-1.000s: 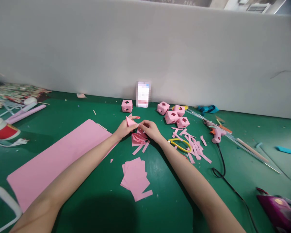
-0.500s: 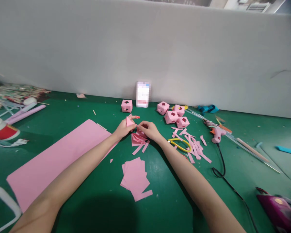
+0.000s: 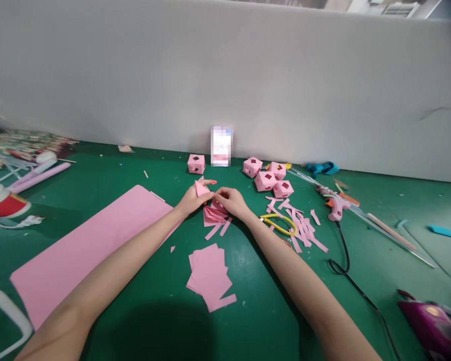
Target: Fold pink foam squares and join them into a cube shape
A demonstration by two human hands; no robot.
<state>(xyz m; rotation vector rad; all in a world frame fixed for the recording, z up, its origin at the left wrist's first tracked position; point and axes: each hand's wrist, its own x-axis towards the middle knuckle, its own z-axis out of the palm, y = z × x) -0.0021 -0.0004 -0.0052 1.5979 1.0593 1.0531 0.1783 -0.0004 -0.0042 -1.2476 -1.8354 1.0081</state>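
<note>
My left hand (image 3: 190, 199) is closed on a folded piece of pink paper (image 3: 202, 190), whose pointed tip stands up between thumb and fingers. Close beside it, my right hand (image 3: 231, 201) is pinched at the paper's right corner; the fingertips hide the exact contact. Under and between the hands lie several folded pink papers (image 3: 214, 215) with two narrow strips sticking out. Nearer to me is a loose stack of pink paper squares (image 3: 209, 273). A large pink sheet (image 3: 93, 248) lies beneath my left forearm.
Several pink paper cubes with cut-out holes (image 3: 265, 181) stand behind my right hand, and one more cube (image 3: 196, 164) behind my left. A phone (image 3: 221, 146) leans on the grey partition. Yellow-handled scissors (image 3: 281, 224), paper strips (image 3: 304, 228) and a corded glue gun (image 3: 337, 206) lie right.
Almost nothing differs. The paper in my left hand has shifted very slightly to the right at its corner, and both hands stay in the same place.
</note>
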